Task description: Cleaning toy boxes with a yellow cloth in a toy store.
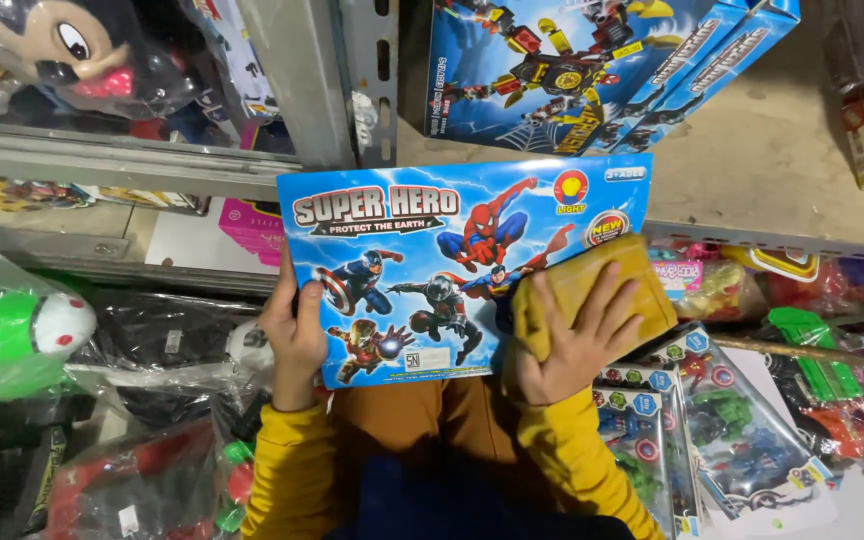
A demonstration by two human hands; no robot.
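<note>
Room: toy shop, metal shelf (132,160), bagged toys all around.
Box: blue toy box (432,270) above the lap, long side left to right, slightly tilted.
Left hand (295,335): grips the box edge.
Right hand (577,340): fingers spread, presses a yellow cloth (602,280) on the box.

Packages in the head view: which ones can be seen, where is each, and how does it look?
Blue toy box: centre, flat rectangle with comic figures, held by left hand; right hand presses a yellow cloth on it.
Blue boxes: top, tilted.
Pink box: left shelf.
Blister packs: lower right, clear fronts.
</note>
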